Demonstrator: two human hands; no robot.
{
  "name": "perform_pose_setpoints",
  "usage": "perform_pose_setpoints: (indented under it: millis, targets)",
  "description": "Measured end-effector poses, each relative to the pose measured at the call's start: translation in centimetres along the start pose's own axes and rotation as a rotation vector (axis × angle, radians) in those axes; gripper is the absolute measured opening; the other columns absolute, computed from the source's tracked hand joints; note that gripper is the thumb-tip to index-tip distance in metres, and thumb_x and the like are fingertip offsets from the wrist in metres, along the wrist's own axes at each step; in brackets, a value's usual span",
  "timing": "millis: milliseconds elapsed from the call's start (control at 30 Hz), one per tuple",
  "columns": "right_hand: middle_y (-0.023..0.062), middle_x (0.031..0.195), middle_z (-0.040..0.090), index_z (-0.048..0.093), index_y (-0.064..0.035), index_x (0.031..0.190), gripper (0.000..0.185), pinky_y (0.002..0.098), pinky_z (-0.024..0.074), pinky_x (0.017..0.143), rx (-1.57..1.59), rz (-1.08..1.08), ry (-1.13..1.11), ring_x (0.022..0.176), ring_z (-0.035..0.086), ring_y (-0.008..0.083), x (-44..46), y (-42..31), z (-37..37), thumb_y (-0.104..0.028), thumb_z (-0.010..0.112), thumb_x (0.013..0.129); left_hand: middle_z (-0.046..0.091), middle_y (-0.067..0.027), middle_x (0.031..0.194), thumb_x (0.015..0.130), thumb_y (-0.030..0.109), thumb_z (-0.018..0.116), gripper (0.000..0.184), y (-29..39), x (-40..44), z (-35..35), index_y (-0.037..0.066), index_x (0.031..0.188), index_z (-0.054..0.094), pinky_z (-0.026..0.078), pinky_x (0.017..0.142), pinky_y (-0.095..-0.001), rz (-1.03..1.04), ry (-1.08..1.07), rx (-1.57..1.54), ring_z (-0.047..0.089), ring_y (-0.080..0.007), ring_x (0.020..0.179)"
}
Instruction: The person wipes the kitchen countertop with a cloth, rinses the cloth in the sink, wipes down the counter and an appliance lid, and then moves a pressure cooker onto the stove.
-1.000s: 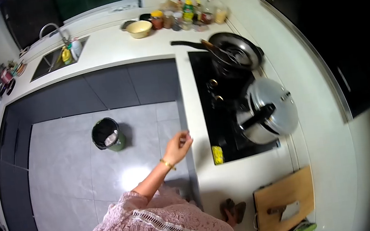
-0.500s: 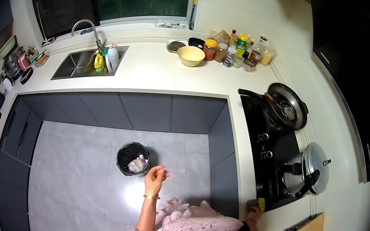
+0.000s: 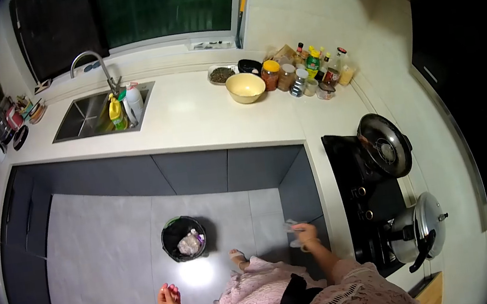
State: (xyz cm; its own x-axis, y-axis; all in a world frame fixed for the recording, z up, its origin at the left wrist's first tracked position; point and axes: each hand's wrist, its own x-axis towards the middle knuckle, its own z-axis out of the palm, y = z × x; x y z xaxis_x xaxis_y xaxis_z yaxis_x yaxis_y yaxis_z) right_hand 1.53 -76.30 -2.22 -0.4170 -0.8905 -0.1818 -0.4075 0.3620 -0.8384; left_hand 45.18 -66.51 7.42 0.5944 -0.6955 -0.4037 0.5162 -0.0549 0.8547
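My left hand [image 3: 170, 302] is over the floor at the lower left, fingers loosely curled inward, with nothing visible in them. A bracelet circles that wrist. To the right, my right hand [image 3: 308, 234] hangs in front of the grey cabinets, beside the counter edge. Its fingers are closed on a pale, thin, see-through item [image 3: 293, 226], smeared by motion, whose kind I cannot make out. Between and beyond both hands stands a black-lined trash bin [image 3: 169, 248], with a crumpled clear bag [image 3: 189, 245] and other bits of waste inside.
On the right counter are a stove [image 3: 375, 205], a wok [image 3: 386, 148] and a pressure cooker [image 3: 408, 241]. The far counter [image 3: 184, 123] holds a yellow bowl [image 3: 245, 88], several jars and bottles, and a sink [image 3: 70, 122] with detergent bottles. My foot [image 3: 237, 256] is near the bin.
My right hand has left the counter beside the stove and swung out over the floor with the pale item. My left hand has moved down and left, away from the bin. The view has shifted.
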Motion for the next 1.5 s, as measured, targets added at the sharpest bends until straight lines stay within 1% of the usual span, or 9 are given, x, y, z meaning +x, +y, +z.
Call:
perform_pose_setpoints:
  millis: [100, 200, 467, 533, 633, 900, 967, 1167, 1500]
  targets:
    - [0.0065, 0.075, 0.060, 0.063, -0.0078, 0.078, 0.019, 0.0222, 0.0419, 0.059, 0.011, -0.212, -0.148, 0.065, 0.053, 0.0120, 2.1, -3.2, 4.1, 0.002, 0.055, 0.064, 0.056, -0.0054, 0.073, 0.080, 0.018, 0.051, 0.020, 1.2, 2.0, 2.6, 0.001, 0.090, 0.050, 0.043, 0.053, -0.0195, 0.058, -0.021, -0.024, 0.052, -0.0109, 0.060]
    - [0.0066, 0.075, 0.061, 0.063, -0.0076, 0.078, 0.019, 0.0223, 0.0420, 0.060, -0.018, -0.061, -0.280, 0.067, 0.055, 0.0132, 3.1, -6.8, 5.6, 0.002, 0.055, 0.063, 0.055, -0.0064, 0.072, 0.081, 0.017, 0.049, 0.019, 2.9, 3.9, 6.3, 0.000, 0.090, 0.050, 0.043, 0.053, -0.0193, 0.056, -0.009, -0.034, 0.052, -0.0115, 0.059]
    - [0.0056, 0.068, 0.060, 0.063, -0.0051, 0.075, 0.017, 0.0241, 0.0423, 0.055, -0.053, -0.063, -0.262, 0.060, 0.053, 0.0140, 7.9, 1.4, 8.5, 0.004, 0.052, 0.065, 0.056, -0.0082, 0.070, 0.079, 0.015, 0.050, 0.016, 4.6, 6.5, 10.0, 0.001, 0.085, 0.052, 0.045, 0.053, -0.0216, 0.034, -0.085, 0.111, 0.053, -0.0125, 0.057]
    - [0.0054, 0.068, 0.059, 0.063, -0.0033, 0.072, 0.018, 0.0255, 0.0425, 0.054, 0.105, 0.314, -0.228, 0.059, 0.053, 0.0149, 8.2, 1.2, 9.1, 0.006, 0.049, 0.065, 0.056, -0.0080, 0.070, 0.079, 0.015, 0.051, 0.016, 5.0, 7.7, 8.5, 0.001, 0.085, 0.052, 0.045, 0.053, -0.0216, 0.036, -0.039, 0.100, 0.053, -0.0124, 0.057]
    - [0.0056, 0.067, 0.059, 0.063, -0.0035, 0.071, 0.020, 0.0260, 0.0427, 0.054, -0.137, 0.332, -0.181, 0.057, 0.052, 0.0147, 7.8, -0.2, 11.0, 0.006, 0.046, 0.065, 0.056, -0.0076, 0.070, 0.079, 0.016, 0.051, 0.016, 6.4, 9.6, 6.4, 0.001, 0.085, 0.052, 0.045, 0.054, -0.0216, 0.021, 0.010, 0.099, 0.053, -0.0122, 0.057]
    - [0.0061, 0.068, 0.059, 0.063, -0.0062, 0.072, 0.010, 0.0266, 0.0427, 0.054, 0.049, 0.235, -0.205, 0.058, 0.052, 0.0143, 0.8, -9.0, 22.9, -0.012, 0.055, 0.072, 0.057, -0.0069, 0.071, 0.081, 0.017, 0.048, 0.018, 12.6, 17.3, -2.8, 0.001, 0.087, 0.052, 0.046, 0.056, -0.0223, -0.031, -0.077, 0.127, 0.054, -0.0122, 0.058]
    - [0.0057, 0.068, 0.059, 0.063, -0.0079, 0.076, 0.010, 0.0266, 0.0422, 0.050, -0.002, 0.347, -0.264, 0.058, 0.052, 0.0133, -3.2, -15.0, 24.8, -0.012, 0.055, 0.073, 0.056, -0.0063, 0.071, 0.080, 0.017, 0.049, 0.017, 16.0, 18.3, -5.3, 0.001, 0.087, 0.052, 0.045, 0.055, -0.0222, -0.066, -0.078, 0.179, 0.054, -0.0118, 0.059]
    - [0.0052, 0.071, 0.060, 0.062, -0.0076, 0.080, 0.013, 0.0261, 0.0429, 0.051, -0.032, 0.073, -0.245, 0.059, 0.053, 0.0132, -8.2, -18.0, 34.0, -0.008, 0.055, 0.070, 0.055, -0.0048, 0.070, 0.080, 0.016, 0.049, 0.016, 20.2, 21.9, -14.2, 0.002, 0.087, 0.052, 0.043, 0.055, -0.0218, 0.022, 0.109, 0.022, 0.052, -0.0110, 0.061]
    - [0.0083, 0.080, 0.061, 0.062, -0.0066, 0.080, 0.015, 0.0273, 0.0447, 0.067, -0.056, 0.041, -0.356, 0.073, 0.057, 0.0181, -8.2, -22.9, 41.3, -0.004, 0.058, 0.066, 0.055, -0.0039, 0.071, 0.080, 0.018, 0.049, 0.017, 23.4, 25.3, -18.0, 0.004, 0.088, 0.052, 0.042, 0.055, -0.0222, -0.017, 0.138, 0.063, 0.051, -0.0106, 0.062]
